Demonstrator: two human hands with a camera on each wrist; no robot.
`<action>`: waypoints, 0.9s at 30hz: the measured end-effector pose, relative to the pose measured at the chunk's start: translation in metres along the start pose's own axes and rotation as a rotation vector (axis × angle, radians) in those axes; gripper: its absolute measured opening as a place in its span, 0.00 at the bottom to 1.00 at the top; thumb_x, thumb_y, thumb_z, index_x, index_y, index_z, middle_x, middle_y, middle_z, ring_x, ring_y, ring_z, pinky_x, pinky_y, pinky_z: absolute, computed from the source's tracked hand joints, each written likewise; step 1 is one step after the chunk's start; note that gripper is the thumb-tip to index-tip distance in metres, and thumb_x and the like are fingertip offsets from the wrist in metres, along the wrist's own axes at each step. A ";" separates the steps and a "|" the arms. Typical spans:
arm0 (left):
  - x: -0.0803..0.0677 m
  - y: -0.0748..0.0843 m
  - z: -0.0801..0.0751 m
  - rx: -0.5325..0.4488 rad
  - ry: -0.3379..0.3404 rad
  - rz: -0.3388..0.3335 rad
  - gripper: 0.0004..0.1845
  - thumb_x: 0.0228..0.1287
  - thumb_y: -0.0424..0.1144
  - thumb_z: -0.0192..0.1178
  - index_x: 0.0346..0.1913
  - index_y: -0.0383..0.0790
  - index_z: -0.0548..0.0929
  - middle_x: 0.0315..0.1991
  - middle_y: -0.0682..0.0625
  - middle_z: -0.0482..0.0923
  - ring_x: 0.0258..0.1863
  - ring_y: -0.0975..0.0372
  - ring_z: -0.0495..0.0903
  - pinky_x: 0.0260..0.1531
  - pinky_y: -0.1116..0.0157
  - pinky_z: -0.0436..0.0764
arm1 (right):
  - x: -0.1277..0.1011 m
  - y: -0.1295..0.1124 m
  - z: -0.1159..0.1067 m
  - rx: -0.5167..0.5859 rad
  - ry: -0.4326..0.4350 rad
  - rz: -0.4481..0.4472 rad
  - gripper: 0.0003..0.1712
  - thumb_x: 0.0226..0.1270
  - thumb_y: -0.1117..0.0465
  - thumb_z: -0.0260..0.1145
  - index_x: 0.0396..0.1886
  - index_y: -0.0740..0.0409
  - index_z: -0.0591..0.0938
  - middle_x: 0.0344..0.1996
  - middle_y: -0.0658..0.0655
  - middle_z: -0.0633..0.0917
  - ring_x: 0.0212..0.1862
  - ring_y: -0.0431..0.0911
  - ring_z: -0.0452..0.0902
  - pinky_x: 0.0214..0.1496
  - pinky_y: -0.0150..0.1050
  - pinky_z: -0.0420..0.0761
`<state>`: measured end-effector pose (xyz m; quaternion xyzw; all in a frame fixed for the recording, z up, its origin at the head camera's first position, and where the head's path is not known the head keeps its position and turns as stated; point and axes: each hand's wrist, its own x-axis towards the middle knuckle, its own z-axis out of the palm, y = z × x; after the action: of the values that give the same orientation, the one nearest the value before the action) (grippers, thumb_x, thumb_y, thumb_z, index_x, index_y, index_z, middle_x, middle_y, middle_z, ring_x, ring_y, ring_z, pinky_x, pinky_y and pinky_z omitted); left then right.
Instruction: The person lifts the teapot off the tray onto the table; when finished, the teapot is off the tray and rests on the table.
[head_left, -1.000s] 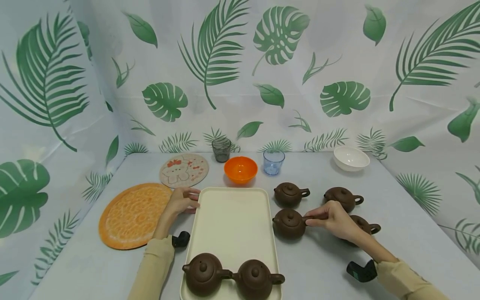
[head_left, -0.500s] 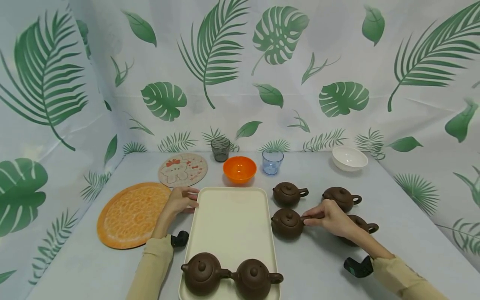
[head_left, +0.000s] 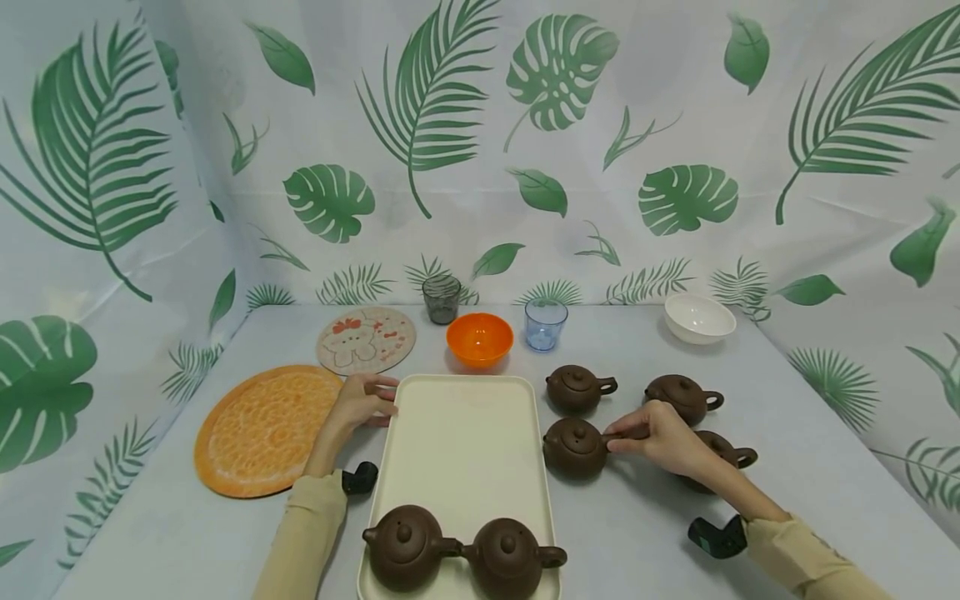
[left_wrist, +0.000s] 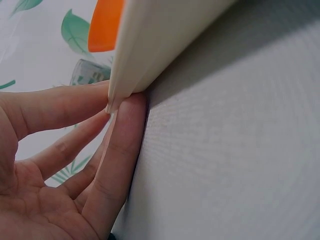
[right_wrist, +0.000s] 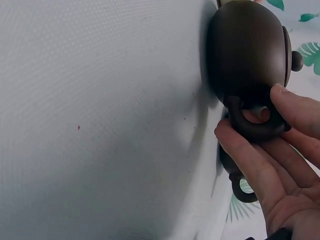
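Fingers (right_wrist: 280, 107) pinch one of six teapots (head_left: 576, 447); two on tray (head_left: 465, 433).

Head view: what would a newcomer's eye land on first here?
Probably the small brown clay teapots: two on the cream rectangular tray at its near end, four on the grey table right of it. The right hand pinches the handle of the nearest loose teapot, while the left hand touches the tray's far left edge.
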<state>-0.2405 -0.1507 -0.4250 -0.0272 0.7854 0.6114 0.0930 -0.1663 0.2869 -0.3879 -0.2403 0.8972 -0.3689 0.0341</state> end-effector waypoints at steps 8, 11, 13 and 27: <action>0.001 0.000 0.000 0.008 0.000 0.000 0.25 0.48 0.18 0.63 0.54 0.25 0.77 0.38 0.38 0.81 0.27 0.60 0.82 0.28 0.61 0.86 | 0.001 -0.007 -0.002 0.000 0.072 0.020 0.08 0.54 0.67 0.73 0.34 0.64 0.88 0.31 0.55 0.89 0.33 0.36 0.83 0.35 0.30 0.83; 0.001 0.000 0.001 0.003 0.000 -0.002 0.25 0.48 0.18 0.63 0.54 0.25 0.78 0.37 0.38 0.81 0.27 0.60 0.82 0.27 0.61 0.86 | 0.000 -0.012 -0.002 0.001 0.146 0.021 0.07 0.53 0.67 0.73 0.34 0.62 0.89 0.30 0.54 0.89 0.33 0.35 0.83 0.33 0.30 0.83; 0.001 0.000 0.001 0.001 -0.003 -0.001 0.25 0.48 0.18 0.63 0.54 0.24 0.77 0.37 0.38 0.81 0.27 0.60 0.82 0.27 0.62 0.86 | 0.000 -0.017 -0.001 0.013 0.195 0.008 0.07 0.53 0.68 0.73 0.35 0.62 0.89 0.31 0.55 0.89 0.33 0.34 0.83 0.33 0.30 0.83; 0.000 0.001 0.001 0.012 0.002 -0.002 0.25 0.48 0.19 0.63 0.54 0.25 0.78 0.38 0.37 0.81 0.28 0.59 0.81 0.28 0.61 0.86 | -0.021 -0.079 0.042 0.261 0.032 -0.136 0.11 0.58 0.62 0.71 0.38 0.64 0.87 0.34 0.56 0.88 0.37 0.37 0.84 0.35 0.35 0.85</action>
<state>-0.2406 -0.1494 -0.4241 -0.0282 0.7891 0.6065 0.0931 -0.1060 0.2206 -0.3676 -0.2879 0.8237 -0.4878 0.0256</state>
